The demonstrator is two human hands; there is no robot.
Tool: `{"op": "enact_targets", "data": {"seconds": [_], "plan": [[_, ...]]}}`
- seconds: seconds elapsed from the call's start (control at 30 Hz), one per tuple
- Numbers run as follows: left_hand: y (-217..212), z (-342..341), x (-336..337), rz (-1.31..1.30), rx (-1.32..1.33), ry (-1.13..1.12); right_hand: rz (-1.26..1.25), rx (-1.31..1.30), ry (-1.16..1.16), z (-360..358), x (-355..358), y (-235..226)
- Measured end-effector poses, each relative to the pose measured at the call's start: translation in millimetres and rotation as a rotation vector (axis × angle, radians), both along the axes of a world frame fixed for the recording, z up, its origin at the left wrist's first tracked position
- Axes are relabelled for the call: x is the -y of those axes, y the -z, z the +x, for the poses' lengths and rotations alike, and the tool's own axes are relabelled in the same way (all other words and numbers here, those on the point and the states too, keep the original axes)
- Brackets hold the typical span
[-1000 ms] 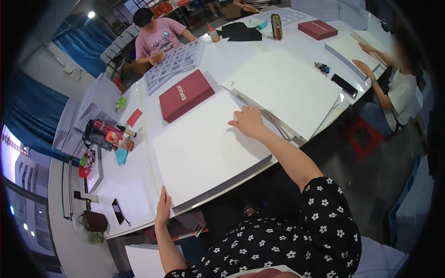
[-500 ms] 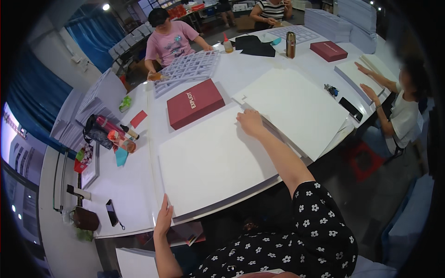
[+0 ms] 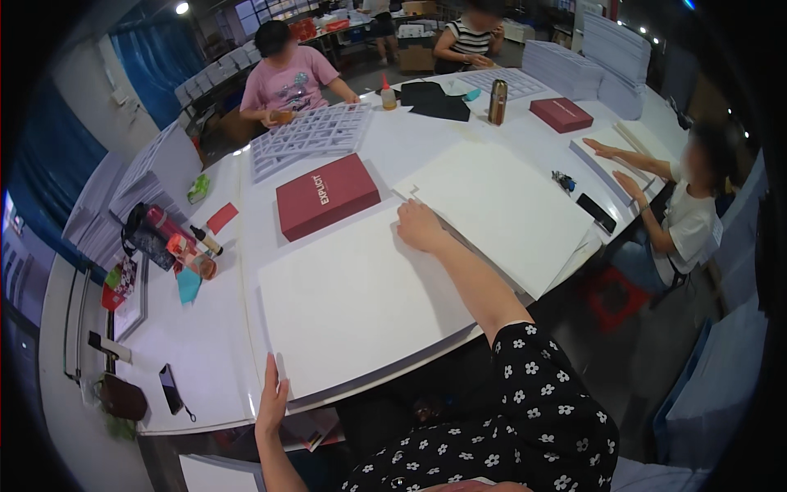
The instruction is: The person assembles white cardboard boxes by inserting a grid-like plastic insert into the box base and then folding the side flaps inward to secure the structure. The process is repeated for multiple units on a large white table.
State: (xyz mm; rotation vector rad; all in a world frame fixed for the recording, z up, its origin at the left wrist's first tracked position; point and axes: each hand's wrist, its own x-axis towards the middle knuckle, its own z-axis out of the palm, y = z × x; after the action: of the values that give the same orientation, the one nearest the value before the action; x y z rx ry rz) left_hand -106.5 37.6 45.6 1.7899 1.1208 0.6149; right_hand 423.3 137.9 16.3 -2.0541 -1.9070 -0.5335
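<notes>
A large white board or stack of sheets point(image 3: 352, 303) lies on the table before me, its corners thick enough to show a grey side. At its near left corner is my left hand point(image 3: 272, 402), fingers stretched up along the edge and thumb apart. My right hand point(image 3: 422, 226) is at the far right corner, fingers curled over the edge; the fingertips are partly hidden. Right beside it, a second white stack of sheets point(image 3: 500, 217) lies at an angle, with a small notched cut at its far left corner. A dark red box point(image 3: 326, 197) sits just beyond the board.
On the left are bottles point(image 3: 193, 254), a phone point(image 3: 170, 389) and stacked grey-white trays point(image 3: 152, 168). Across the table a person in pink point(image 3: 291, 78) handles a grid tray point(image 3: 311, 135). Right, another person point(image 3: 684, 193) presses a white stack; a metal flask point(image 3: 498, 102) and second red box point(image 3: 561, 115) stand beyond.
The whole view has shifted slightly, moving the table things left and a little down. Both my hands keep their places on the board. The person in pink has raised one hand with a small brown piece.
</notes>
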Motion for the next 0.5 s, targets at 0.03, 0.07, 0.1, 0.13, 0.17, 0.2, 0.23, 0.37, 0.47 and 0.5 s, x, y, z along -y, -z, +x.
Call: {"op": "enact_targets", "data": {"seconds": [0.03,0.07,0.1,0.13,0.17,0.2,0.23,0.37,0.47,0.5], "plan": [[-6.1,-5.9,3.5,-0.029,-0.045,0.0,-0.12,-0.105,0.005,-7.5,-5.4,-9.1],[-7.4,-9.4,4.8,-0.062,-0.081,0.007,-0.247,-0.199,0.018,-12.2,-8.2,-12.6],[-7.1,-11.8,3.9,-0.056,-0.064,0.004,-0.196,-0.17,0.01,-17.4,-8.1,-14.6],[-6.8,-13.3,4.9,-0.051,-0.043,-0.006,-0.146,-0.136,-0.006,-18.6,-7.1,-15.6],[-4.7,-16.4,8.5,-0.051,-0.021,-0.03,-0.101,-0.104,-0.035,-22.8,-7.4,-16.6],[0.5,-18.3,8.5,-0.045,0.026,-0.025,-0.146,-0.14,-0.007,-23.8,-7.1,-19.5],[11.1,-22.2,7.7,-0.034,0.077,-0.037,-0.192,-0.168,0.006,-28.2,-9.0,-27.3],[40.3,-29.1,-0.1,0.016,0.17,-0.019,-0.388,-0.142,0.118,-49.2,-12.7,-45.9],[34.2,-24.0,-0.3,0.053,0.132,-0.01,-0.267,-0.001,0.183,-86.3,-18.5,-25.6],[33.3,-27.0,2.1,0.052,0.139,-0.024,-0.397,-0.113,0.115,-104.4,-28.6,-24.4]]}}
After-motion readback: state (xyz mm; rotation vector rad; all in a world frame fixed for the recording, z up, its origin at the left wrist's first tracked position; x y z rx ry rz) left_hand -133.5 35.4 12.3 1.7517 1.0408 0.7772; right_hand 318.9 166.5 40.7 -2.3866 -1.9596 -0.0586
